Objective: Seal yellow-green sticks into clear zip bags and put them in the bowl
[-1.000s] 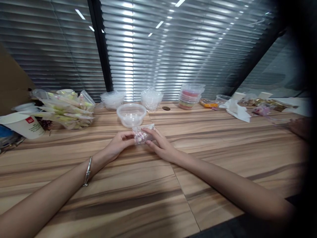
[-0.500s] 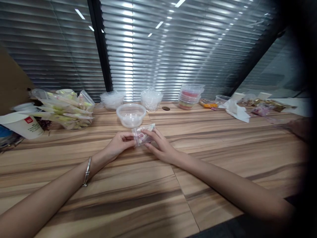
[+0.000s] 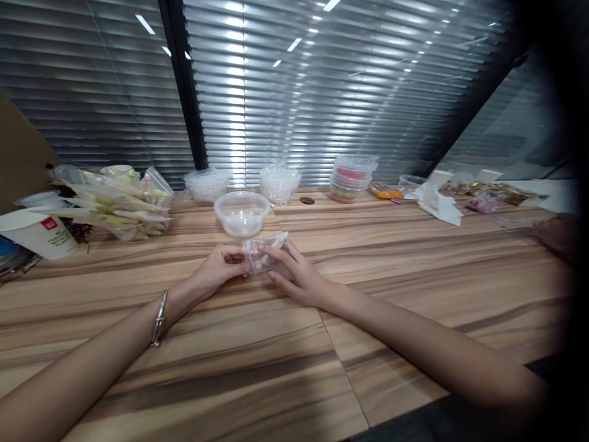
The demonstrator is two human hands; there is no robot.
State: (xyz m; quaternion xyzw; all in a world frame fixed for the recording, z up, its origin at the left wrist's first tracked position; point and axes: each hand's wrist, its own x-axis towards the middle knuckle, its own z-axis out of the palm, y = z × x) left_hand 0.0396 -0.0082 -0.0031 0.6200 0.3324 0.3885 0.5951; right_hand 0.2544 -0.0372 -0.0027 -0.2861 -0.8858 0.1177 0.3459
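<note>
A small clear plastic bag (image 3: 257, 260) with pinkish and pale bits inside is held just above the wooden table (image 3: 221, 368). My left hand (image 3: 224, 265) pinches the bag's left edge between thumb and fingers. Across its right side lie the fingers of my right hand (image 3: 299, 273), index finger on the front and thumb below; the other fingers are partly hidden behind the bag. Right behind the bag stands a clear round plastic bowl (image 3: 242, 215) with nothing visible in it. What exactly the bits are is too small to tell.
At the left, a bowl heaped with filled bags (image 3: 124, 205) stands beside a tilted paper cup (image 3: 41, 232). Stacked lids (image 3: 207, 185), wrapped bowls (image 3: 280, 185) and stacked tubs (image 3: 352, 178) line the back. Crumpled tissue (image 3: 439, 202) and another person's hand (image 3: 554, 235) are at the right.
The bag has turned slightly and shifted a little left in my hands. My right fingers have slid a bit across its front. The other person's hand shows a little more clearly.
</note>
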